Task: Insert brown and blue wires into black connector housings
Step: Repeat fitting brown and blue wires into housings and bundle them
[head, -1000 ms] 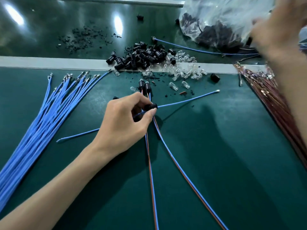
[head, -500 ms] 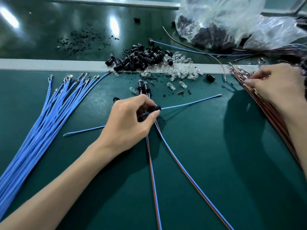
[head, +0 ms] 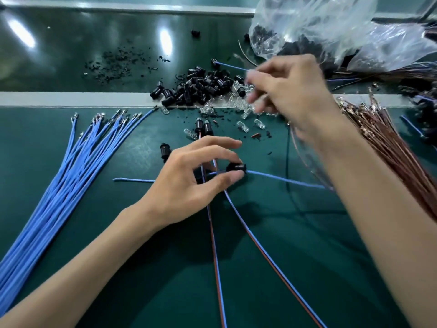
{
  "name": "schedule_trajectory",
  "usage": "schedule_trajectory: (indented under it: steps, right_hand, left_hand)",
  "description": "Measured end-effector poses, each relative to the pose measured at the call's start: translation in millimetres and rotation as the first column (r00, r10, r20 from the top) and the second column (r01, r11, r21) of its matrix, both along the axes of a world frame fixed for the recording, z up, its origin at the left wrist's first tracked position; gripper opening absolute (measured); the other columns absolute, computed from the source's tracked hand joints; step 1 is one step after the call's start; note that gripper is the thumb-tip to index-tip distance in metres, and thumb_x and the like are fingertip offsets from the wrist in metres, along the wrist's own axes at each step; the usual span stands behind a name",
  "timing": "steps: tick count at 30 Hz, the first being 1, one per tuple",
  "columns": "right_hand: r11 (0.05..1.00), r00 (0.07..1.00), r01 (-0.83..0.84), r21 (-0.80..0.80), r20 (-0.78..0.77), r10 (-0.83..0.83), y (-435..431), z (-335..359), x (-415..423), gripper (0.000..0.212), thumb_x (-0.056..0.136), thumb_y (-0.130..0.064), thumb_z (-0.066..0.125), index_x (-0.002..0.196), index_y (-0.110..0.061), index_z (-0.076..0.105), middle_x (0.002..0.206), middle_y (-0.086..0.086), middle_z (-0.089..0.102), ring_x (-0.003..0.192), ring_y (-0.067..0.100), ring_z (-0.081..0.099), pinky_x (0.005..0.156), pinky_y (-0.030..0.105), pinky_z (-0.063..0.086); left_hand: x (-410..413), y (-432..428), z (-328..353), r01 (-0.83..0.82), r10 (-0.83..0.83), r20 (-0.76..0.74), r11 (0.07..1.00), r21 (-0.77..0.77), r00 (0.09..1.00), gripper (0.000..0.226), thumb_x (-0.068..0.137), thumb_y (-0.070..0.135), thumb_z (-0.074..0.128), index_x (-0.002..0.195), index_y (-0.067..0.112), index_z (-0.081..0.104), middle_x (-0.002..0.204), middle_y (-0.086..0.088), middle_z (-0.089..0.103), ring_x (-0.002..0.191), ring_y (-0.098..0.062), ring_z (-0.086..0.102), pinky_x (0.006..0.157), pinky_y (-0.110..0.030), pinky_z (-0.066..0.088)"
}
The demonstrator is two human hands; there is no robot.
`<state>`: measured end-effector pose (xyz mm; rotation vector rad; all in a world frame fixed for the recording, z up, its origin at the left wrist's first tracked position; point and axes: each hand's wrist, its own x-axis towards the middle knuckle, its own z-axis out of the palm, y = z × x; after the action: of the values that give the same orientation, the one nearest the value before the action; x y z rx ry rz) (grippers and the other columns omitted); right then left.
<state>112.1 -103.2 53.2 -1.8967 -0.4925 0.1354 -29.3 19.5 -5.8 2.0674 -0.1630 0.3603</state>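
Note:
My left hand [head: 186, 183] pinches a black connector housing [head: 236, 167] between thumb and forefinger at the table's middle. A blue wire [head: 283, 179] runs through that housing and lies across the mat. Farther back and to the right, my right hand [head: 290, 95] is raised and blurred, holding a thin brown wire [head: 295, 143] that curves down below it. Two finished housings [head: 202, 125] lie just beyond my left hand, and their paired brown and blue wires [head: 216, 256] run toward me.
A bundle of blue wires [head: 71, 174] fans out on the left. Brown wires [head: 390, 143] lie heaped at the right. Loose black housings [head: 201, 88] and clear bulbs [head: 243, 124] lie along the grey strip. A plastic bag [head: 331, 27] sits at the back right. One housing [head: 164, 149] lies near my left hand.
My right hand left the brown wire bundle and swung left toward the middle, bringing a brown wire with it. My left hand kept its pinch on the housing.

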Motion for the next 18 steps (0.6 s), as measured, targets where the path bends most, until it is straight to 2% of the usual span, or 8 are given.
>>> schedule_trajectory:
  steps: [1,3,6,10,13,15,16,18]
  right_hand:
    - [0.985,0.985,-0.039,0.167,-0.159,0.066,15.2,2.6,-3.9,0.007,0.091,-0.009,0.062,0.086,-0.006,0.065,0.061,0.004,0.068,0.044,0.009,0.062,0.041,0.013,0.044]
    - [0.866,0.878,0.025,0.499,-0.425,0.219,40.6,5.6,-10.7,0.006,0.093,-0.002,0.056,0.087,-0.002,0.057,0.058,0.007,0.066,0.046,0.012,0.063,0.041,0.015,0.047]
    - [0.611,0.739,0.25,0.751,-0.556,0.38,59.3,5.8,-13.4,0.006,0.093,0.002,0.052,0.088,-0.001,0.053,0.059,0.012,0.064,0.047,0.015,0.062,0.042,0.017,0.051]
    - [0.287,0.706,0.519,0.805,-0.593,0.387,49.8,8.3,0.6,0.006,0.093,0.002,0.051,0.093,-0.002,0.056,0.067,0.016,0.06,0.042,0.014,0.058,0.039,0.018,0.05]
    - [0.037,0.663,0.68,0.732,-0.637,0.393,40.0,7.1,12.1,0.009,0.097,-0.001,0.046,0.097,-0.003,0.054,0.06,0.015,0.056,0.034,0.013,0.052,0.033,0.016,0.043]
    - [0.003,0.632,0.718,0.696,-0.654,0.417,43.5,4.8,12.9,0.019,0.1,-0.002,0.039,0.085,-0.003,0.05,0.055,0.012,0.052,0.028,0.009,0.044,0.03,0.014,0.037]
    - [0.017,0.622,0.718,0.695,-0.654,0.43,47.8,4.4,11.2,0.025,0.101,-0.001,0.035,0.08,-0.005,0.047,0.054,0.01,0.051,0.026,0.007,0.04,0.029,0.013,0.033]
    - [0.038,0.613,0.713,0.7,-0.648,0.452,57.0,5.5,6.2,0.029,0.1,0.001,0.029,0.076,-0.008,0.042,0.057,0.008,0.047,0.024,0.005,0.034,0.028,0.013,0.025]
  left_hand:
    - [-1.0,-1.5,2.1,0.059,-0.067,-0.072,0.993,-0.105,0.995,0.012,0.081,0.02,0.068,0.092,0.018,0.069,0.123,0.003,0.062,0.103,-0.006,0.062,0.084,-0.025,0.05]
    - [-4.1,-6.0,4.7,0.147,-0.198,-0.165,0.95,-0.277,0.966,0.012,0.08,0.017,0.068,0.092,0.019,0.069,0.128,0.004,0.06,0.115,-0.009,0.059,0.093,-0.028,0.049]
    - [-7.4,-11.5,5.2,0.212,-0.299,-0.227,0.916,-0.34,0.927,0.011,0.081,0.016,0.067,0.091,0.016,0.069,0.117,0.008,0.067,0.114,-0.007,0.06,0.095,-0.027,0.048]
    - [-7.9,-11.3,6.5,0.256,-0.322,-0.209,0.922,-0.29,0.923,0.008,0.083,0.015,0.065,0.091,0.014,0.067,0.114,0.006,0.068,0.105,-0.008,0.062,0.085,-0.021,0.047]
    - [-5.7,-11.1,3.0,0.194,-0.244,-0.168,0.944,-0.265,0.955,0.008,0.08,0.019,0.066,0.088,0.02,0.067,0.141,0.006,0.043,0.125,-0.007,0.048,0.091,-0.024,0.046]
    - [-5.6,-11.5,2.2,0.185,-0.254,-0.18,0.926,-0.329,0.95,0.009,0.08,0.017,0.066,0.088,0.02,0.067,0.146,0.01,0.037,0.132,-0.005,0.042,0.097,-0.027,0.045]
    - [-6.2,-12.0,2.7,0.21,-0.301,-0.187,0.896,-0.391,0.935,0.009,0.081,0.014,0.064,0.088,0.018,0.066,0.141,0.011,0.046,0.129,-0.004,0.045,0.097,-0.025,0.045]
    - [-8.6,-12.6,5.1,0.249,-0.39,-0.188,0.823,-0.511,0.902,0.009,0.083,0.008,0.063,0.088,0.015,0.065,0.118,0.012,0.065,0.115,-0.003,0.057,0.091,-0.016,0.044]
